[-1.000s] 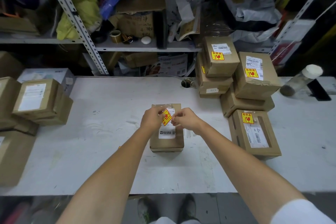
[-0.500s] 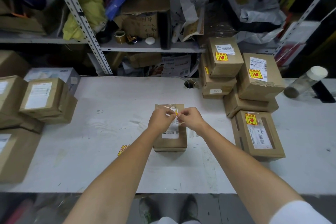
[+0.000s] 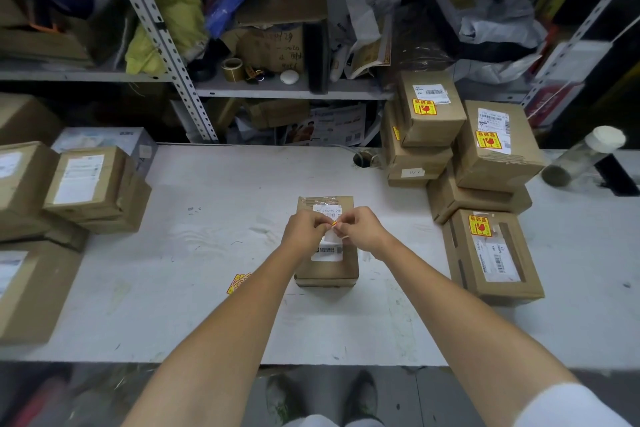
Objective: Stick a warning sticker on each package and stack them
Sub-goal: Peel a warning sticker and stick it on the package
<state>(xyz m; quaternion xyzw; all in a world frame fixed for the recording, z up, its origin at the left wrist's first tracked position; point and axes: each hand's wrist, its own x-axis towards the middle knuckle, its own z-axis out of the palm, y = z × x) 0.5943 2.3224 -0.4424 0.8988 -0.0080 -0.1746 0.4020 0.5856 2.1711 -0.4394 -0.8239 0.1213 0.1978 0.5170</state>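
**Yellow-and-red warning sticker (image 3: 334, 224), not stuck down yet**

Left hand (image 3: 304, 230) and right hand (image 3: 360, 229) are together, fingertips of both pinching it just above the small brown cardboard package with a white label (image 3: 327, 267), which lies under them. I'd say it's the peel-and-place step. Next up: press it flat on bare cardboard, then carry the package to the stickered brown boxes (image 3: 485, 149) stacked off the right hand. Unstickered brown boxes (image 3: 86, 184) wait off the left.
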